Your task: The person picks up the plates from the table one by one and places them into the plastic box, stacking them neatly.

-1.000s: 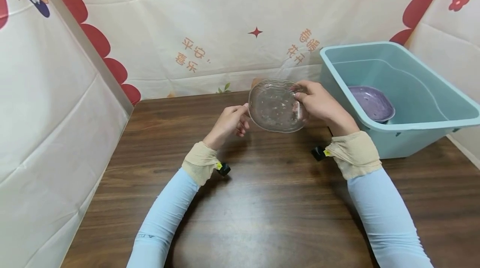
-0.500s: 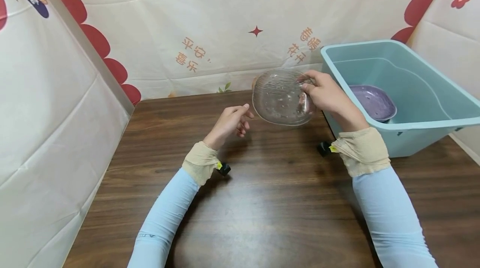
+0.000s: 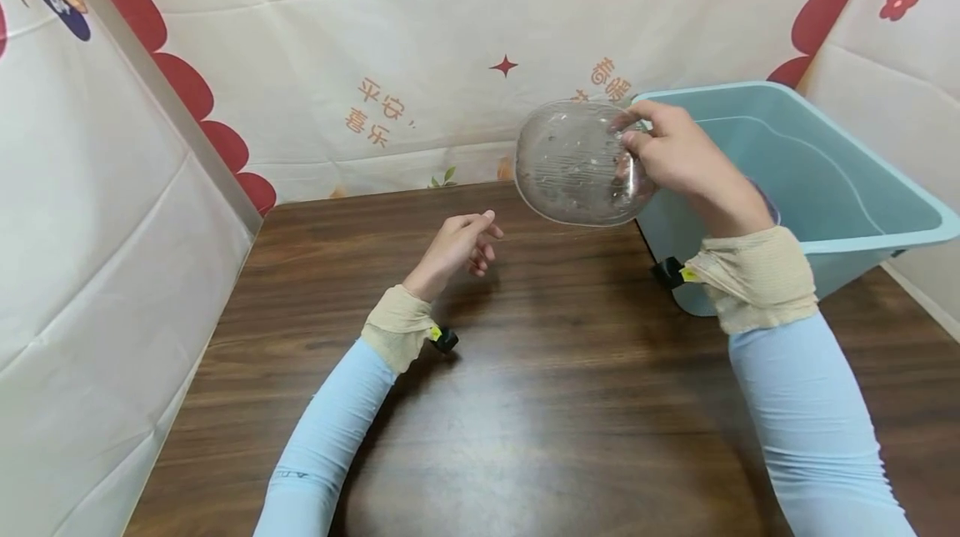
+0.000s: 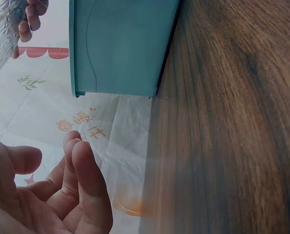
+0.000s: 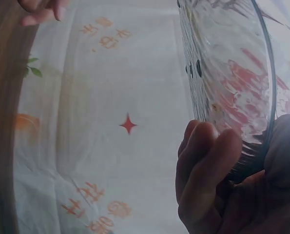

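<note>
A clear ribbed plate (image 3: 573, 166) with rounded corners hangs tilted in the air, its right edge pinched between thumb and fingers of my right hand (image 3: 678, 153). In the right wrist view the plate (image 5: 227, 73) is seen edge-on, the fingers along its underside. My left hand (image 3: 457, 249) hovers over the table, fingers relaxed and nothing in them, apart from the plate. The left wrist view shows this left hand (image 4: 62, 195) with loosely bent fingers. Behind my right forearm, only a sliver of a purple plate (image 3: 767, 202) shows in the bin.
A light blue plastic bin (image 3: 885, 237) stands at the right on the brown wooden table (image 3: 510, 404), close to my right arm. Patterned white cloth (image 3: 420, 45) walls the back and both sides. Each wrist wears a small black camera (image 3: 446, 340).
The left fingers have come away from the plate's edge. My right hand has raised the plate and carried it to the right, closer to the bin. The left hand has barely moved.
</note>
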`<action>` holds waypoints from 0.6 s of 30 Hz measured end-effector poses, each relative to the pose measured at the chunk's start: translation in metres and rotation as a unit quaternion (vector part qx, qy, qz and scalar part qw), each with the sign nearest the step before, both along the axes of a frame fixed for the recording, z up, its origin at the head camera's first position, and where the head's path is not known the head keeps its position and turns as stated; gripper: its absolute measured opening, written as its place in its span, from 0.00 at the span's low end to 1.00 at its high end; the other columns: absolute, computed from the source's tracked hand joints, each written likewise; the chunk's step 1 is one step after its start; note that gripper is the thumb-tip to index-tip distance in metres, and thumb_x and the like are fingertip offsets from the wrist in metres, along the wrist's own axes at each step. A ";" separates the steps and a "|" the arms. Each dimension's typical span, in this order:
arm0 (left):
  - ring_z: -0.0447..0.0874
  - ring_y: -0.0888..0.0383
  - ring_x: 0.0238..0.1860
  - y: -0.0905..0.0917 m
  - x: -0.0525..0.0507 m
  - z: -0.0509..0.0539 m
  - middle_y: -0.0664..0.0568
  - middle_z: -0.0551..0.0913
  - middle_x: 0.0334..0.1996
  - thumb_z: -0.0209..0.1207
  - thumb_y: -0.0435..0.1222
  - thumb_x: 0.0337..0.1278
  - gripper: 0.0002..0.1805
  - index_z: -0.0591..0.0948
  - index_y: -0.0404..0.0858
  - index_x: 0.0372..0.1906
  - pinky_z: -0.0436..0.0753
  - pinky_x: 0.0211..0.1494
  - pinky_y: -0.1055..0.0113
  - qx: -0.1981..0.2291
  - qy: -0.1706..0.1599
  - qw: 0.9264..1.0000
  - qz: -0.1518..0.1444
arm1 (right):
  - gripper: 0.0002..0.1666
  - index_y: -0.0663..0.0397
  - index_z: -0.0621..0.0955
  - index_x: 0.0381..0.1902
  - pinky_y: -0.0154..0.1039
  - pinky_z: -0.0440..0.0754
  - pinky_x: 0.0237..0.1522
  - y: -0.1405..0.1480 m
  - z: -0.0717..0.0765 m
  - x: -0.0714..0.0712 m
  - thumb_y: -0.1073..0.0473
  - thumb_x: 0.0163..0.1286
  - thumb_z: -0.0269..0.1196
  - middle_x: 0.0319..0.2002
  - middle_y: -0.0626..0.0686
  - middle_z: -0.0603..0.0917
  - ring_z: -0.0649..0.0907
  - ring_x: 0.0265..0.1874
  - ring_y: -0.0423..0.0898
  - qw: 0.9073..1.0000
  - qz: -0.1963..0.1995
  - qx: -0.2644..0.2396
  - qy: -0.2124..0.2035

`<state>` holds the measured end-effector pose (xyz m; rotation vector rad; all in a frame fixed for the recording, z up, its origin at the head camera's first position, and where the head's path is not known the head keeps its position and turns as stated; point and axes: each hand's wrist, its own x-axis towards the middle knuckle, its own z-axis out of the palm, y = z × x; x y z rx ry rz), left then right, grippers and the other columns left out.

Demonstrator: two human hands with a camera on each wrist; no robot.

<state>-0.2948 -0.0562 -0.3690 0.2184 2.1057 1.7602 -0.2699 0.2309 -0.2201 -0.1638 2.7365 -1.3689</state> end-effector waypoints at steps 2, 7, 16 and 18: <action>0.76 0.60 0.18 0.000 0.000 0.001 0.50 0.80 0.21 0.47 0.53 0.81 0.31 0.81 0.27 0.56 0.84 0.27 0.62 -0.002 0.000 1.000 -0.002 | 0.22 0.65 0.68 0.68 0.39 0.84 0.20 0.006 0.005 0.001 0.61 0.84 0.41 0.23 0.46 0.82 0.81 0.18 0.40 1.000 -0.006 0.000 0.002; 0.76 0.59 0.19 -0.002 0.000 0.001 0.49 0.80 0.22 0.48 0.53 0.80 0.31 0.81 0.27 0.57 0.86 0.31 0.56 -0.006 0.000 1.000 -0.001 | 0.20 0.61 0.67 0.67 0.38 0.83 0.21 0.026 0.021 0.002 0.59 0.85 0.40 0.24 0.45 0.82 0.81 0.19 0.40 1.000 -0.023 0.015 -0.001; 0.76 0.59 0.19 -0.004 -0.001 -0.003 0.50 0.80 0.22 0.48 0.54 0.80 0.32 0.81 0.27 0.57 0.85 0.29 0.60 -0.010 -0.004 1.000 -0.003 | 0.15 0.56 0.71 0.61 0.35 0.82 0.20 0.074 0.032 -0.005 0.59 0.84 0.44 0.20 0.42 0.81 0.80 0.19 0.39 0.997 -0.045 0.055 0.015; 0.76 0.59 0.19 -0.003 -0.001 -0.003 0.51 0.80 0.22 0.48 0.54 0.80 0.31 0.80 0.27 0.57 0.85 0.28 0.62 -0.009 -0.006 1.000 -0.003 | 0.15 0.56 0.72 0.61 0.34 0.83 0.20 0.085 0.032 -0.009 0.58 0.84 0.45 0.20 0.42 0.81 0.80 0.18 0.39 0.997 -0.048 0.064 0.009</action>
